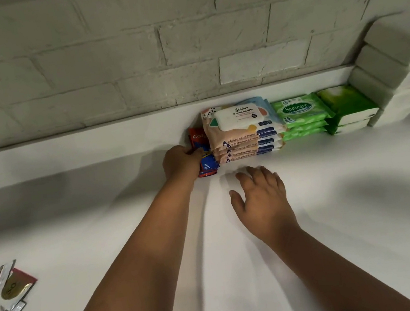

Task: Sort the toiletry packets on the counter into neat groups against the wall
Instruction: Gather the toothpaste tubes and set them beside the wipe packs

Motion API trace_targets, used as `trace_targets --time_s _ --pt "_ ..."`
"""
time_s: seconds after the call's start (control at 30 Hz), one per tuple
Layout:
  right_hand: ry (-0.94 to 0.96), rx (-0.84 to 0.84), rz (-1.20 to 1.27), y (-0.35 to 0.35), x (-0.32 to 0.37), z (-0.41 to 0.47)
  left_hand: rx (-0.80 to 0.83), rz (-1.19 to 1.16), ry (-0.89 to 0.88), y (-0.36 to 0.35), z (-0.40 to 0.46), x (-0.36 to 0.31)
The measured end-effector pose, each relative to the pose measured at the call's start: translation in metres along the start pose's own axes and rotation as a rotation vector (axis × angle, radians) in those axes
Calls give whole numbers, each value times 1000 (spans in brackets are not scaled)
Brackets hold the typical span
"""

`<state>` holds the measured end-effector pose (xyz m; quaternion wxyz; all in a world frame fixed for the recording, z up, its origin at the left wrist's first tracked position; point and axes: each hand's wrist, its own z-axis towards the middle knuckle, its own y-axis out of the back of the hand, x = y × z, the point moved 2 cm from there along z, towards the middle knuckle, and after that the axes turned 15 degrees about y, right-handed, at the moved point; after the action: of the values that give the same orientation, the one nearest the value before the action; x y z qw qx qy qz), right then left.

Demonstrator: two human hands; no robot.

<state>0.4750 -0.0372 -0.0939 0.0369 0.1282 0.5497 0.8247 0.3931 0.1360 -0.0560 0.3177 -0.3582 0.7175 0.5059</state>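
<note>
Just beyond the fingers of our left hand (181,162), the red and blue glossy toothpaste sachets (205,155) sit in a small pile, their long axis running from us towards the grey painted brick wall (131,59), squeezed against the left side of the peach and white stack of baby wipe packs (244,133). We curl that hand round the pile's near left edge, gripping it, so we judge it the nearer hand to push the sachets back. Our right hand (261,194) hovers relaxed with fingers spread and holding nothing, nearer us and right of the sachets, over the white counter (340,215).
</note>
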Motion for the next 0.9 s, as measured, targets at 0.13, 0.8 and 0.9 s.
trace_targets --time_s 0.13,0.8,0.9 --pt "2 1 18 0 0 1 -1 -1 10 1 -1 1" --pt "139 87 284 -2 124 19 -17 10 17 134 -38 71" --pt "182 97 311 -4 162 27 -64 -18 37 171 -39 90"
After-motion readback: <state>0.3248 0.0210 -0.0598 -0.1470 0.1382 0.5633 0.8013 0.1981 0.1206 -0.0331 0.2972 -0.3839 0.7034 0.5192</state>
